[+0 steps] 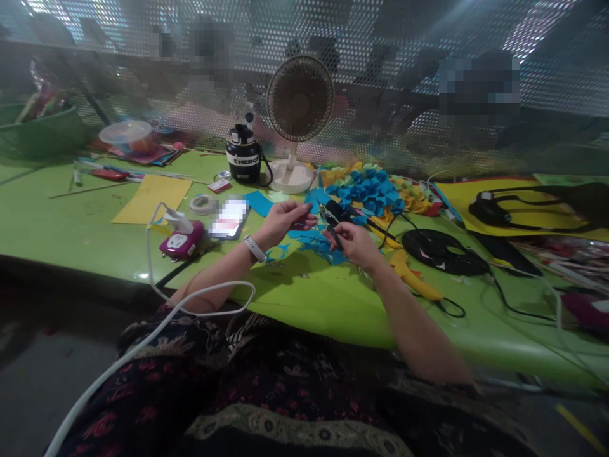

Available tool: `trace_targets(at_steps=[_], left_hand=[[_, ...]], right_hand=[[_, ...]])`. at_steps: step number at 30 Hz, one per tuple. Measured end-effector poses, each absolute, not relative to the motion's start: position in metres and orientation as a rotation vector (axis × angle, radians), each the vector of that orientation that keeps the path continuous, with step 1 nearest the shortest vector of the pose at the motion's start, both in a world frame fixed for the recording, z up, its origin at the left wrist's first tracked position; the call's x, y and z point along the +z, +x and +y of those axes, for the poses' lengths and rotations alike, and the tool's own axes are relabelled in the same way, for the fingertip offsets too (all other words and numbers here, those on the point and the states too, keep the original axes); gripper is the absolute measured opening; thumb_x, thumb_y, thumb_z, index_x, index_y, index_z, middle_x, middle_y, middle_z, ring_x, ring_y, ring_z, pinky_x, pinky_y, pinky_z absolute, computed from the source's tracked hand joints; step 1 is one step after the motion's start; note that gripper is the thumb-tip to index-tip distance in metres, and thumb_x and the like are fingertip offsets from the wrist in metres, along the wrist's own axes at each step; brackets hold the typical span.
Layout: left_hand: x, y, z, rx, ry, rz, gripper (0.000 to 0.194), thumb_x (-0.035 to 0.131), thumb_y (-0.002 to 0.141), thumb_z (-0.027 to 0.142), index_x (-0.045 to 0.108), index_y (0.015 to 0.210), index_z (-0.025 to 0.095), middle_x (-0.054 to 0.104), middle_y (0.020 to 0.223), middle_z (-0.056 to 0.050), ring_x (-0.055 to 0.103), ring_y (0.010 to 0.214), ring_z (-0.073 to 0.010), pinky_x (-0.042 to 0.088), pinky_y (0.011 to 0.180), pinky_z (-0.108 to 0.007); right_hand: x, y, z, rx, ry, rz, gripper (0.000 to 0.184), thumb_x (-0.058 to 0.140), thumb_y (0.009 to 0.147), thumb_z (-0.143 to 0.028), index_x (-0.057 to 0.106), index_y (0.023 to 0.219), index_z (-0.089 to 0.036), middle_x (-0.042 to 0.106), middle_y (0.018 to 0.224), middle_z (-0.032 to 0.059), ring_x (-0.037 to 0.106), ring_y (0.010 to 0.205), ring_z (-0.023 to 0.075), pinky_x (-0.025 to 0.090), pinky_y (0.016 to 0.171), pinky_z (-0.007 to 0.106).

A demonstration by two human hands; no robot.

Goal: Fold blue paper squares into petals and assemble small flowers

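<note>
- Far left: a green plastic basket (40, 133) stuffed with craft bits, and a yellow card sheet (151, 198) lying flat on the green table (71, 222).
- Next over: a tape roll (202, 204) and a magenta power socket (181, 241) with a white cable (152, 266) plugged in. A phone (229, 218) sits just beside it, its screen blurred out.
- Behind those: a black flask (243, 154) and a desk fan (299, 101).
- Left hand (280, 225): half closed, fingers pinching a dark red piece (302, 221), too small to make out.
- Right hand (352, 246): closed on a small black tool (333, 236), held up over blue paper scraps (309, 240).
- Further back: a heap of blue paper petals (366, 193).
- Far right: a yellow glue gun (413, 274) near a round black disc (442, 252).
</note>
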State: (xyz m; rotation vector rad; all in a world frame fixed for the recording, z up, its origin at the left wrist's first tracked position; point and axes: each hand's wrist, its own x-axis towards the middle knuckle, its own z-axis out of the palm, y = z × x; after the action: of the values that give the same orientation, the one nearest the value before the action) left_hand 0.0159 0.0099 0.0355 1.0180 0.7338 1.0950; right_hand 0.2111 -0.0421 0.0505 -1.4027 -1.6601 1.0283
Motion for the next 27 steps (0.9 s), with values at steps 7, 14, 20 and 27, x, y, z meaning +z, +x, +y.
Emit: trace_targets(at_steps=[7,14,20,27], left_hand=[[0.0362,0.0168,0.0067,1.061,1.034,0.699,0.020,0.073,0.090,0.026,0.063,0.080,0.011,0.076,0.075,-0.006,0.070,0.061,-0.0098,0.057,0.064,-0.022],[0.0383,0.0173,0.0056,1.085,1.025,0.742,0.024,0.076,0.088,0.032,0.064,0.086,0.011,0.076,0.075,-0.007,0.074,0.068,-0.0121,0.057,0.063,-0.019],[0.0370,0.0183,0.0095,1.145,0.988,0.755,0.019,0.073,0.090,0.026,0.063,0.084,0.011,0.073,0.069,-0.003,0.075,0.067,-0.0130,0.056,0.061,-0.019],[0.0367,0.0163,0.0098,1.113,1.037,0.756,0.020,0.073,0.090,0.028,0.063,0.083,0.012,0.074,0.070,-0.004,0.074,0.063,-0.0114,0.056,0.060,-0.018]], right_hand=[[0.0509,0.2120,-0.0417,1.058,-1.394,-1.647,0.060,0.078,0.057,-0.075,0.052,0.069,-0.022,0.060,0.060,-0.0005,0.049,0.053,0.0124,0.033,0.048,0.026],[0.0493,0.2124,-0.0412,1.026,-1.388,-1.675,0.057,0.076,0.062,-0.074,0.053,0.066,-0.021,0.060,0.058,0.0000,0.048,0.053,0.0123,0.035,0.050,0.027],[0.0500,0.2120,-0.0426,1.014,-1.393,-1.691,0.056,0.075,0.064,-0.073,0.053,0.064,-0.022,0.060,0.056,0.0008,0.047,0.052,0.0124,0.033,0.050,0.027],[0.0507,0.2122,-0.0431,1.035,-1.421,-1.649,0.058,0.077,0.059,-0.074,0.052,0.063,-0.022,0.062,0.056,0.0004,0.047,0.050,0.0123,0.034,0.049,0.027]])
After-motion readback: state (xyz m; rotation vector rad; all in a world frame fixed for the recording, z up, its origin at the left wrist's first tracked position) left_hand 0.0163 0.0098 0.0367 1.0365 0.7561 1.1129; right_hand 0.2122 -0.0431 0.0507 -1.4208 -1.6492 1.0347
